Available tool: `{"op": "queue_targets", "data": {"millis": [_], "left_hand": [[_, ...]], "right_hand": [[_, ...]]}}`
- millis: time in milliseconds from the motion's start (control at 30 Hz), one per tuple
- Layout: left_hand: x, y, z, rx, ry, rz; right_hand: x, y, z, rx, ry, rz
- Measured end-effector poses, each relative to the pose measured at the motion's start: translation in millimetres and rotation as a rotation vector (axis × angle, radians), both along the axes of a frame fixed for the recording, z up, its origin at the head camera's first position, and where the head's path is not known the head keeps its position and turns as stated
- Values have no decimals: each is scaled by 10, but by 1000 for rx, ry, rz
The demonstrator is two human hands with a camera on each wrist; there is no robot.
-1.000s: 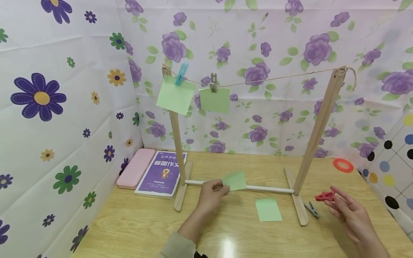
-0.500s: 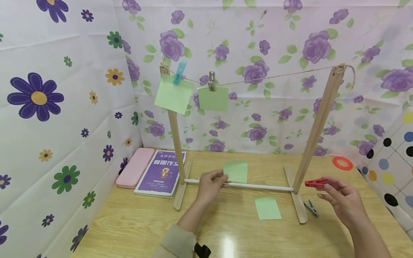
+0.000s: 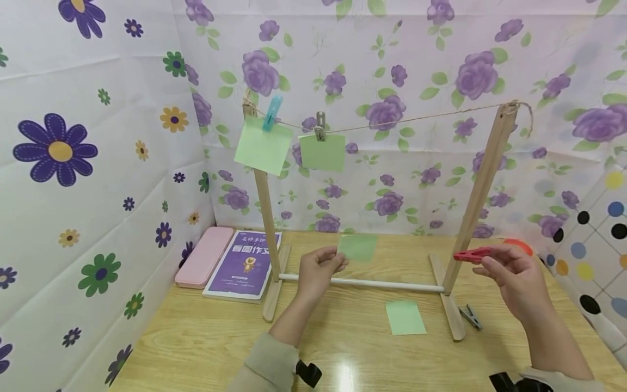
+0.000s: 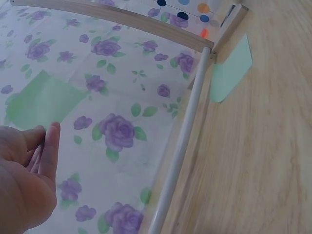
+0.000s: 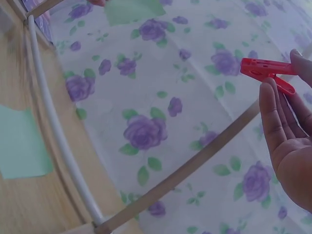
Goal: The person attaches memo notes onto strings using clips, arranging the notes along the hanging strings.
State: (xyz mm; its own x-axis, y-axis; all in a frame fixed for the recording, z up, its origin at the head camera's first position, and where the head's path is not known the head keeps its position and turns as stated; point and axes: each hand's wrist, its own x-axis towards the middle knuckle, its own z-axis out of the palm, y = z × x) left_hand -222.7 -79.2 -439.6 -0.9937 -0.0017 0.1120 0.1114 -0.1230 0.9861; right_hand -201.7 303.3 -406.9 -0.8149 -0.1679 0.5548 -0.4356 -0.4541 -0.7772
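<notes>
My left hand [image 3: 315,270] pinches a green paper square [image 3: 360,247] by its left edge, above the white rod [image 3: 387,284] of a wooden frame. In my right hand [image 3: 519,280] a red clothespin [image 5: 268,70] is held between thumb and fingers, near the frame's right post [image 3: 482,190]. A twine line [image 3: 416,117] runs between the post tops. From it hang two green paper squares: one [image 3: 263,147] under a blue clothespin [image 3: 272,113], the other [image 3: 323,153] under a metal-coloured clip [image 3: 320,128].
Another green paper square [image 3: 405,317] lies on the table [image 3: 362,354] in front of the rod. A grey clip [image 3: 471,317] is beside the right foot. A purple book [image 3: 242,267] and a pink case [image 3: 204,257] lie at left. An orange ring [image 3: 519,246] is partly behind my right hand.
My left hand has lifted the paper square from rod height to above the rod. My right hand has moved up and left with the red clothespin.
</notes>
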Motion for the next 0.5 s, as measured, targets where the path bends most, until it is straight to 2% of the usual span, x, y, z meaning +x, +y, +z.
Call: {"op": "queue_targets", "data": {"millis": [167,300,500], "left_hand": [[-25,37,65,11,3,25],[-59,72,136,35,11,28],[-107,119,269,66,38,27]], "right_hand": [[-44,-93,171,49,88,-22],[-69,-176,332,74,128,-88],[-113,-305,594,50,193,-134]]}}
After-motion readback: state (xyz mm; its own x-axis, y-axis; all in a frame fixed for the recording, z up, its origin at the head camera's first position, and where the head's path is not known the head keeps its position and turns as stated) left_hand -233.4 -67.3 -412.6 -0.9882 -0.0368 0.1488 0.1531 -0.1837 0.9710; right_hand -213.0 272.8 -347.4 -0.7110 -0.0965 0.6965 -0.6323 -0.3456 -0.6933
